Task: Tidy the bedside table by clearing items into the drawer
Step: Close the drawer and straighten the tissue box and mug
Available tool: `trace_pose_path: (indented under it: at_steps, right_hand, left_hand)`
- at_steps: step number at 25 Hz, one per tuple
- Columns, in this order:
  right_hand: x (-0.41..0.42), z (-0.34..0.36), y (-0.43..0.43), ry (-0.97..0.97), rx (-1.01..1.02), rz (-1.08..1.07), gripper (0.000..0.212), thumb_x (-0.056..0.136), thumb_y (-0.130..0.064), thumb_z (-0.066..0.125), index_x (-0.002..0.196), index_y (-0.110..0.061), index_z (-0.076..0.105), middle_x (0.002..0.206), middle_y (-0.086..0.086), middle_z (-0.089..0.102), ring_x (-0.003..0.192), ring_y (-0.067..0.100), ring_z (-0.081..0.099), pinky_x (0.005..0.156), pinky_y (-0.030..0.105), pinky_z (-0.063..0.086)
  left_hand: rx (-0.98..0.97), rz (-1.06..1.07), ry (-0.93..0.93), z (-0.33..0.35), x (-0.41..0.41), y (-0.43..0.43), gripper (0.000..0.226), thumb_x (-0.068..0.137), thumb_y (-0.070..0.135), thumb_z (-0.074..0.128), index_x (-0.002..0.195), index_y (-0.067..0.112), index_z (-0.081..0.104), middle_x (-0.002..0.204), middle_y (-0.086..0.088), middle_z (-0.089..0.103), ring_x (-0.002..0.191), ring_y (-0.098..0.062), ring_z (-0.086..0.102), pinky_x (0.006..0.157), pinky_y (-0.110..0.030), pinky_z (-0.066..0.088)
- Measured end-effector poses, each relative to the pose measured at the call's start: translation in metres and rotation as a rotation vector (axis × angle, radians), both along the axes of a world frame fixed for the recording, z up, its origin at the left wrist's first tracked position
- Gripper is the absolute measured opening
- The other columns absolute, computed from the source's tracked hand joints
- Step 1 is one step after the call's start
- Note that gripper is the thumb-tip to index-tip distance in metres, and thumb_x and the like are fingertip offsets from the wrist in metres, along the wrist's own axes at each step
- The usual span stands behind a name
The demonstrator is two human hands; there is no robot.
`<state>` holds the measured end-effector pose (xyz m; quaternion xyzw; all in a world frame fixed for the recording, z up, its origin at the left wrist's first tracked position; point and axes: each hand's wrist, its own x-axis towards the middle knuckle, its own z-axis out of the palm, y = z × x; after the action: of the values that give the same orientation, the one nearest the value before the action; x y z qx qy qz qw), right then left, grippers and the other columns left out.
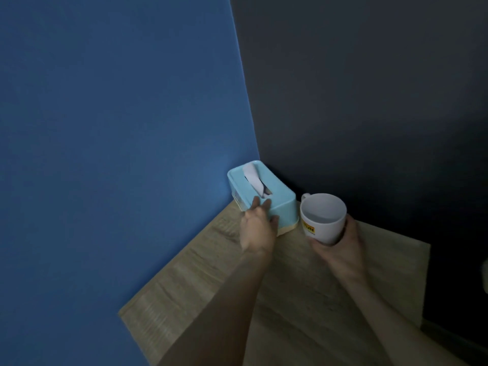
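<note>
1. Head view. Tissue box [264, 199]: light blue lid, rounded corners, a pale cream band along its base. A slot runs along the top, with a white tissue [252, 177] sticking up from the far end of it.
2. Position: the box sits on the wooden bedside table [303, 299], in the far corner where the blue wall [118, 128] meets the dark wall [369, 88]. One long side lies close along the blue wall.
3. Orientation: its long axis runs from the corner toward the person, angled slightly rightward; a short end faces the person. The slot follows the same line.
4. Left hand [257, 225]: laid over the near end of the box, fingers on the lid by the slot, thumb on the right side of that end. It grips the box.
5. Mug [323, 217]: white, upright, mouth open to the camera, inside looks empty. A yellow label with blurred lettering shows on the side. The handle points away, toward the dark wall.
6. Right hand [340, 244]: wrapped around the lower body of the mug, holding it just right of the box. Whether the mug's base touches the tabletop cannot be told.
</note>
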<state>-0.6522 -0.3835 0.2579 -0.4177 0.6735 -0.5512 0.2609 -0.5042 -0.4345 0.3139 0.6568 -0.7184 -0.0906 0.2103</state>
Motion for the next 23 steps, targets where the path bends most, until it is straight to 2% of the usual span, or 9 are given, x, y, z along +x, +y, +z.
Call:
trace_pose_path:
  at_steps: [3,6,8,11,13,16,18,20,23]
  right_hand:
    - [-0.006,-0.008,-0.002,0.027,-0.04,-0.029,0.098,0.061,-0.015,0.083,0.141,-0.014,0.027,0.14,0.011,0.044,0.126,0.027,0.045,0.101,0.038,0.04]
    - [-0.006,-0.012,-0.003,0.032,-0.045,-0.088,0.098,0.059,-0.022,0.085,0.139,-0.014,0.029,0.138,0.013,0.043,0.123,0.029,0.045,0.099,0.044,0.043]
    - [-0.007,-0.013,-0.004,-0.004,-0.059,-0.1,0.095,0.059,-0.021,0.084,0.137,-0.014,0.031,0.137,0.013,0.044,0.122,0.029,0.046,0.096,0.042,0.044]
    - [-0.007,-0.014,-0.005,-0.041,-0.073,-0.139,0.091,0.061,-0.016,0.083,0.136,-0.014,0.032,0.135,0.014,0.048,0.12,0.031,0.05,0.093,0.04,0.044]
    - [-0.006,-0.014,-0.004,0.006,-0.09,-0.183,0.088,0.061,-0.017,0.083,0.135,-0.012,0.035,0.134,0.015,0.047,0.118,0.033,0.05,0.093,0.041,0.045]
    - [-0.006,-0.013,-0.006,0.07,-0.081,-0.231,0.088,0.061,-0.018,0.083,0.136,-0.011,0.038,0.133,0.019,0.043,0.117,0.035,0.048,0.094,0.041,0.041]
    - [-0.007,-0.014,-0.007,0.073,-0.08,-0.24,0.088,0.062,-0.019,0.083,0.138,-0.011,0.037,0.133,0.018,0.045,0.118,0.034,0.048,0.095,0.041,0.041]
    - [-0.008,-0.016,-0.008,0.036,-0.084,-0.225,0.086,0.065,-0.021,0.081,0.139,-0.014,0.036,0.134,0.014,0.05,0.118,0.032,0.051,0.096,0.042,0.043]
    - [-0.009,-0.019,-0.01,-0.023,-0.063,-0.192,0.083,0.071,-0.028,0.076,0.142,-0.023,0.032,0.133,0.01,0.055,0.115,0.03,0.055,0.094,0.043,0.047]
  left_hand:
    - [0.066,-0.043,-0.005,0.006,-0.019,-0.005,0.061,0.085,-0.002,0.054,0.14,0.019,0.039,0.15,-0.001,0.033,0.125,-0.032,0.046,0.102,-0.042,0.045]
    - [0.074,-0.082,-0.049,0.007,-0.024,-0.012,0.06,0.088,-0.011,0.045,0.14,0.018,0.039,0.146,-0.006,0.035,0.123,-0.032,0.048,0.099,-0.045,0.048]
    - [0.087,-0.087,-0.007,0.006,-0.025,-0.019,0.053,0.091,-0.008,0.043,0.137,0.018,0.044,0.139,-0.01,0.046,0.117,-0.03,0.054,0.096,-0.044,0.05]
    - [0.067,-0.024,0.057,0.013,-0.03,-0.025,0.04,0.09,0.007,0.056,0.129,0.017,0.055,0.122,-0.012,0.063,0.11,-0.026,0.06,0.092,-0.038,0.051]
    - [-0.015,-0.032,0.011,0.015,-0.037,-0.025,0.038,0.087,0.015,0.063,0.125,0.016,0.06,0.119,-0.011,0.063,0.115,-0.024,0.055,0.096,-0.034,0.045]
    - [-0.112,-0.075,-0.014,0.012,-0.042,-0.028,0.044,0.082,0.013,0.068,0.125,0.018,0.06,0.133,-0.002,0.056,0.133,-0.022,0.04,0.107,-0.037,0.034]
    - [-0.035,-0.065,0.138,0.009,-0.041,-0.031,0.041,0.084,0.009,0.066,0.124,0.015,0.06,0.129,-0.004,0.06,0.116,-0.018,0.056,0.1,-0.03,0.041]
    - [0.032,-0.041,0.242,0.008,-0.041,-0.033,0.037,0.088,0.009,0.063,0.124,0.013,0.06,0.123,-0.004,0.064,0.097,-0.012,0.062,0.091,-0.022,0.044]
    - [0.064,-0.065,0.192,0.01,-0.043,-0.039,0.04,0.086,0.012,0.066,0.126,0.015,0.06,0.128,-0.002,0.06,0.107,-0.015,0.062,0.097,-0.027,0.046]
